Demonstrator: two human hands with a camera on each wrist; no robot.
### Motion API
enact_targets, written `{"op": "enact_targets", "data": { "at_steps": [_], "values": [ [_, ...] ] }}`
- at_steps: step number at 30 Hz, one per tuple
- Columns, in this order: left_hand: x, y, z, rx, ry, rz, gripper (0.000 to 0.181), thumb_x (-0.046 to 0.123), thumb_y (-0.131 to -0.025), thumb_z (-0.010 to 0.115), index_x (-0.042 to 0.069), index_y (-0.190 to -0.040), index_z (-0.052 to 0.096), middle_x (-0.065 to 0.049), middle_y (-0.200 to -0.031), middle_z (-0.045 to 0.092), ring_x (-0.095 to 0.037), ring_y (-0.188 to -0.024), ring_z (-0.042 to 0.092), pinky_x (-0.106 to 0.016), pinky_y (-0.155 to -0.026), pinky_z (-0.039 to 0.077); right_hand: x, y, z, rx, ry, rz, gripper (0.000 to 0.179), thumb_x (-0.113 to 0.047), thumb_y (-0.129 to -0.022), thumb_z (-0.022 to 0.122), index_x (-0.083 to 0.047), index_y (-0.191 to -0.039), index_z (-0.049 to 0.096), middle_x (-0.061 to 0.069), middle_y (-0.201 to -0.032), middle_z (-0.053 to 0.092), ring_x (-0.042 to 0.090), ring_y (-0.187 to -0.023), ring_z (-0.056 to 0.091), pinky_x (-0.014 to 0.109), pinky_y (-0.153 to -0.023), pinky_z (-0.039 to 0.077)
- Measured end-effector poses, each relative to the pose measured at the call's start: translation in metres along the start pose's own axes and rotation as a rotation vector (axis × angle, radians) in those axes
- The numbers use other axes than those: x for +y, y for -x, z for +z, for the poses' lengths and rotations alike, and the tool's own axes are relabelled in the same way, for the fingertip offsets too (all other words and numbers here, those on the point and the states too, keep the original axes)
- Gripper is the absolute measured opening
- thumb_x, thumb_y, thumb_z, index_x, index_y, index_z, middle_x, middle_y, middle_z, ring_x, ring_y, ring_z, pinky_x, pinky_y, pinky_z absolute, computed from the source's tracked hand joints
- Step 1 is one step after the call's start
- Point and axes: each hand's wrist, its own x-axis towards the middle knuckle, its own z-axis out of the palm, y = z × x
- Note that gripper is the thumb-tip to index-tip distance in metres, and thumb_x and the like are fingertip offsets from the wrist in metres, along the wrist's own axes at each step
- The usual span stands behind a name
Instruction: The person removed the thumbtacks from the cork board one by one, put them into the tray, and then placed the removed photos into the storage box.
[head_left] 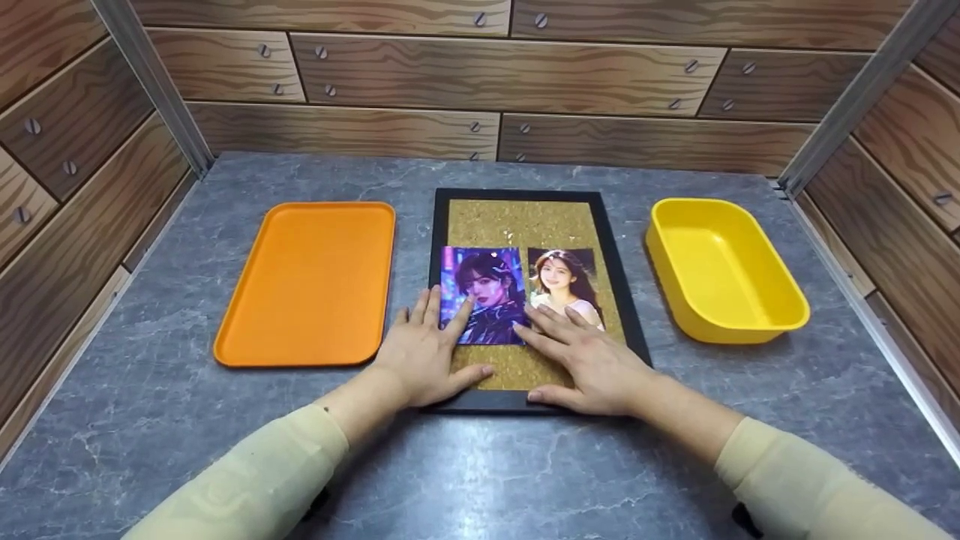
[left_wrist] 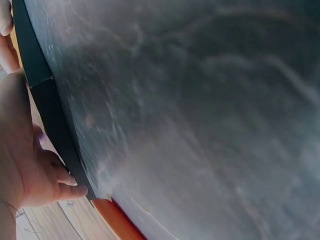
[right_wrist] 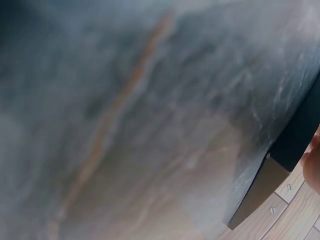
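Left fingers [head_left: 458,319] and right fingers [head_left: 543,344] on two photos [head_left: 493,287] atop corkboard [head_left: 525,220]

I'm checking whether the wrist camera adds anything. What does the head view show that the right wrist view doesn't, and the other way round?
Only head: the orange tray, yellow box, two photos, cork, and enough of the left hand and right hand to tell them apart.

Only right wrist: the outer sides of a black frame corner, close up.

Both: that frame, the grey table, the wooden wall and at least part of a hand.
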Motion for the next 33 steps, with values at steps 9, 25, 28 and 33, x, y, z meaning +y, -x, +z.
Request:
{"op": "enact_targets", "data": {
  "at_steps": [9, 25, 28, 33],
  "values": [
    [-0.004, -0.002, -0.004, 0.003, -0.001, 0.006, 0.106, 0.089, -0.094, 0.029, 0.019, -0.172, 0.011, -0.033, -0.17, 0.014, -0.048, -0.157, 0.02, -0.067, -0.12, 0.03, 0.002, 0.001, 0.005, -0.009, -0.029, 0.009, 0.087, -0.073, -0.101, 0.05, -0.019, -0.167, 0.036, 0.012, -0.173, 0.026, 0.031, -0.159, 0.024, 0.056, -0.128, 0.017],
    [-0.024, -0.025, -0.037, 0.116, 0.101, 0.094, 0.099, 0.083, -0.099, 0.036, 0.019, -0.172, 0.016, -0.027, -0.171, 0.018, -0.044, -0.157, 0.023, -0.061, -0.125, 0.023, 0.002, 0.001, 0.009, 0.034, -0.051, -0.013, 0.084, -0.07, -0.101, 0.054, -0.016, -0.164, 0.042, 0.014, -0.171, 0.031, 0.034, -0.157, 0.03, 0.056, -0.127, 0.022],
    [-0.029, -0.035, -0.046, 0.16, 0.137, 0.162, 0.098, 0.081, -0.099, 0.04, 0.017, -0.171, 0.02, -0.023, -0.17, 0.028, -0.039, -0.157, 0.028, -0.058, -0.128, 0.018, 0.002, 0.002, 0.009, 0.033, -0.054, -0.016, 0.084, -0.07, -0.101, 0.054, -0.016, -0.164, 0.042, 0.015, -0.171, 0.031, 0.035, -0.157, 0.03, 0.057, -0.127, 0.022],
    [-0.036, -0.05, -0.06, 0.243, 0.173, 0.26, 0.098, 0.077, -0.098, 0.049, 0.012, -0.168, 0.029, -0.017, -0.164, 0.043, -0.038, -0.149, 0.043, -0.054, -0.128, 0.021, 0.003, 0.002, 0.009, 0.017, -0.058, -0.009, 0.085, -0.071, -0.101, 0.053, -0.017, -0.165, 0.04, 0.013, -0.172, 0.029, 0.033, -0.158, 0.027, 0.055, -0.127, 0.02]
  ]
}}
